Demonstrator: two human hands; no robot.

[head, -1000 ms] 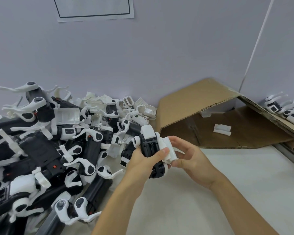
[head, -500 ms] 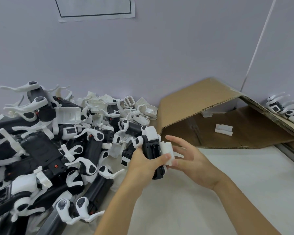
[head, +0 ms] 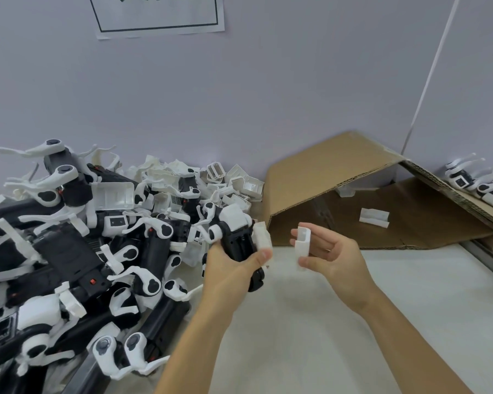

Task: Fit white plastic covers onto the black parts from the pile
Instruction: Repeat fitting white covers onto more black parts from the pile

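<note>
My left hand (head: 230, 265) grips a black part (head: 241, 245) above the table, thumb across its front. The part carries a white cap on top and a white cover (head: 263, 238) on its right side. My right hand (head: 335, 255) is apart from it, a little to the right, and pinches a second small white plastic cover (head: 302, 243) between thumb and fingers. A large pile of black parts with white arms (head: 77, 251) fills the left of the table. Loose white covers (head: 234, 183) lie heaped at the back of the pile, against the wall.
A flattened cardboard box (head: 353, 194) leans against the wall at the back right, with a white cover (head: 374, 217) lying on it. Several more black and white parts (head: 478, 183) sit at the far right. The white table surface (head: 310, 322) stretches under my forearms.
My right hand has pulled away to the right of the black part and now holds a separate white cover. My left hand keeps its grip on the part.
</note>
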